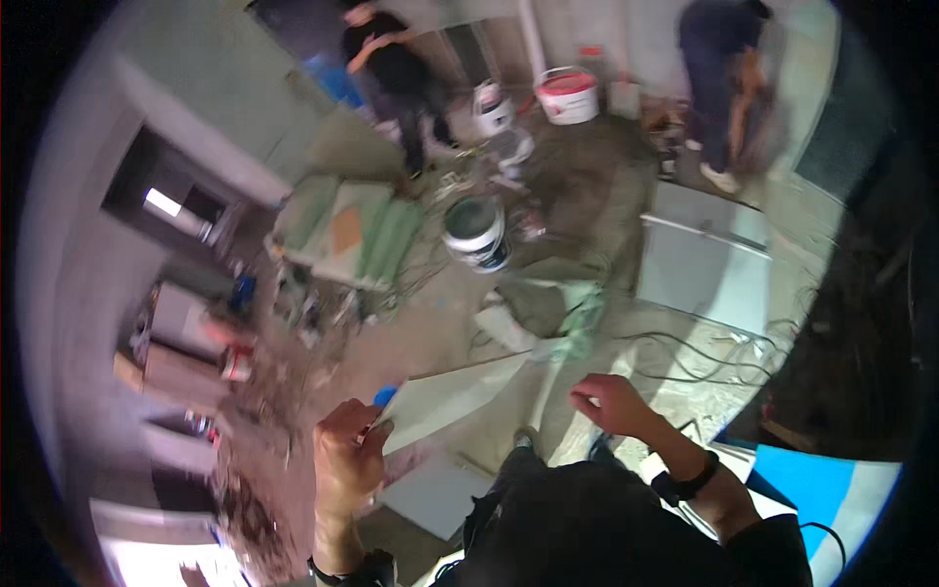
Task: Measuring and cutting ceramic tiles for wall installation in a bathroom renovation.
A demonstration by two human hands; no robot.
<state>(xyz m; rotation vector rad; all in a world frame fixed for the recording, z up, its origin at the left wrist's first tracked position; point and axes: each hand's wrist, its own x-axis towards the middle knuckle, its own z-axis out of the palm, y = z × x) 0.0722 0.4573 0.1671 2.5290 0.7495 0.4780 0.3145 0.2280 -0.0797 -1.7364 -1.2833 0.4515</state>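
Note:
My left hand [352, 440] grips a thin pale rectangular panel [450, 391] by its near-left end, fingers wrapped over the edge; the panel extends forward and right. A small blue object [385, 395] shows behind the panel beside that hand. My right hand [611, 403] is raised to the right of the panel, apart from it, with its fingers curled and nothing visible in them. A flat light board [435, 499] lies lower down, below the held panel.
Two people [386, 64] [722, 68] stand at the back. Buckets [473, 235] [567, 96], stacked sacks [333, 245], grey boards [704, 274], a crumpled green bag [577, 323], debris and cables [685, 352] lie about the floor. A blue-and-white sheet [802, 484] is at the lower right.

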